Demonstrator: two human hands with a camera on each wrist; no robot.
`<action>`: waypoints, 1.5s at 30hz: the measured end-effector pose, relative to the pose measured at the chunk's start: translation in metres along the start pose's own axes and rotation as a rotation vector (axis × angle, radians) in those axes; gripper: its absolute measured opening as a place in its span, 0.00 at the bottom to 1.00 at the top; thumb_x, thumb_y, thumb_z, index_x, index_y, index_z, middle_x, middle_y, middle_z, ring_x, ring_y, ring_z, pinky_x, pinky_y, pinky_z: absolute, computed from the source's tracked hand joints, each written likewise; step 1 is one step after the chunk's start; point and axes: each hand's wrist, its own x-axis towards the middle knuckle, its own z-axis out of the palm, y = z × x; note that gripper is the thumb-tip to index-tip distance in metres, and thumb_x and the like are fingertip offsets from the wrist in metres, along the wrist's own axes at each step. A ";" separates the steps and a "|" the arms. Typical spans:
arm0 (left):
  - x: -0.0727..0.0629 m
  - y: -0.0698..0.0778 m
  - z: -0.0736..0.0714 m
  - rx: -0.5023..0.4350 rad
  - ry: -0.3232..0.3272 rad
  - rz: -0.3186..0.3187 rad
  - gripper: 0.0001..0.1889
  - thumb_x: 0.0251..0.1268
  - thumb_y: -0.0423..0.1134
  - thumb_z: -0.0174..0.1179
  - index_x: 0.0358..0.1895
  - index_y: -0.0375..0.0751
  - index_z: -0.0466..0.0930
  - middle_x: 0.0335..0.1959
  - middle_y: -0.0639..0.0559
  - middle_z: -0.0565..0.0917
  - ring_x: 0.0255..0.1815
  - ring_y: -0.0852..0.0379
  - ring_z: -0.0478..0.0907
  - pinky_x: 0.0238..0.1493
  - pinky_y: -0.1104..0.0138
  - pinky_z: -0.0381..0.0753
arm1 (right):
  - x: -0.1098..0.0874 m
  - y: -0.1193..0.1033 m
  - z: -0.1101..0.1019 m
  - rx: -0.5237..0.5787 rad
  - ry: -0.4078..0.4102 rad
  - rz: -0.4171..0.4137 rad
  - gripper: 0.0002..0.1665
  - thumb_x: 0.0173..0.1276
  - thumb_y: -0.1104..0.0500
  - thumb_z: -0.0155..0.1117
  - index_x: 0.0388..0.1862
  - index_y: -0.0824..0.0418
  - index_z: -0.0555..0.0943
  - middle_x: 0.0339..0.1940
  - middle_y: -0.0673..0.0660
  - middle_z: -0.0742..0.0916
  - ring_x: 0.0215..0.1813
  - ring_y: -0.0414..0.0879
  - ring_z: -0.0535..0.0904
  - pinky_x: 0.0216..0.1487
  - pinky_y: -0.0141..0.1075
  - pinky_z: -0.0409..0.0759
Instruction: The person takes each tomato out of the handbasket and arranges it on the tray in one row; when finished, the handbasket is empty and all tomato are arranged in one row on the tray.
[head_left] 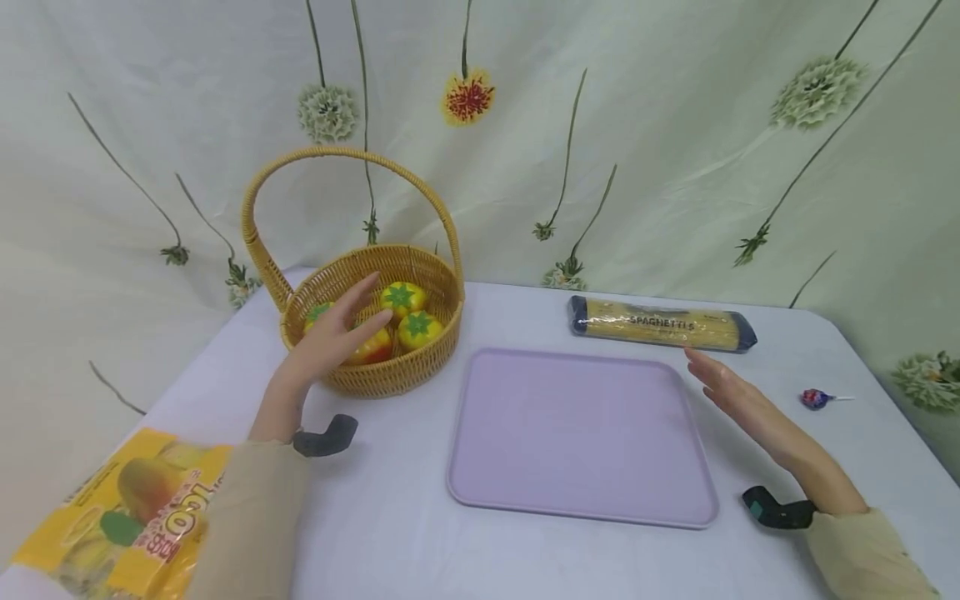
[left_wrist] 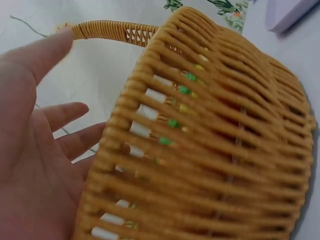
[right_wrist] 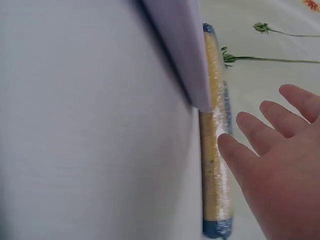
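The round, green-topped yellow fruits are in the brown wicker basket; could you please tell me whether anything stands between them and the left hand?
From above, nothing visible blocks the left hand from the fruits; its fingers appear over the basket. Lower down, the woven near wall would probably be in the way.

Spreading out as a pale desk (head_left: 390, 517) with a rounded far-right corner. Carrying a basket (head_left: 382, 381) at far left, a bag (head_left: 153, 500) at near left, a tray (head_left: 585, 437) mid-desk, spaghetti (head_left: 660, 325) behind it, a lollipop (head_left: 813, 399) at right.
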 end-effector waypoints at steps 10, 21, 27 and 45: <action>0.028 -0.007 0.014 -0.059 -0.021 -0.024 0.36 0.64 0.52 0.58 0.72 0.44 0.56 0.66 0.42 0.65 0.64 0.43 0.64 0.59 0.51 0.67 | 0.002 0.022 0.001 0.192 0.021 0.117 0.35 0.78 0.50 0.40 0.72 0.71 0.49 0.72 0.70 0.54 0.71 0.63 0.45 0.57 0.20 0.61; 0.040 -0.012 0.015 0.039 -0.126 -0.046 0.37 0.60 0.50 0.63 0.69 0.42 0.60 0.63 0.41 0.70 0.65 0.46 0.63 0.63 0.50 0.60 | 0.003 0.035 0.002 0.172 0.069 0.108 0.36 0.74 0.53 0.50 0.72 0.69 0.52 0.70 0.68 0.61 0.68 0.37 0.58 0.55 0.17 0.61; 0.043 -0.014 0.016 0.200 -0.165 -0.028 0.39 0.55 0.50 0.67 0.69 0.43 0.62 0.63 0.43 0.70 0.64 0.46 0.62 0.64 0.51 0.58 | 0.004 0.036 0.003 0.198 0.050 0.115 0.37 0.72 0.56 0.54 0.72 0.71 0.52 0.70 0.68 0.60 0.64 0.30 0.60 0.56 0.19 0.62; 0.049 -0.007 0.026 0.374 -0.230 -0.038 0.36 0.56 0.40 0.66 0.69 0.41 0.62 0.64 0.37 0.67 0.63 0.38 0.62 0.61 0.46 0.60 | 0.003 0.035 0.004 0.132 0.038 0.093 0.36 0.71 0.59 0.55 0.70 0.74 0.54 0.69 0.71 0.60 0.61 0.28 0.63 0.54 0.19 0.64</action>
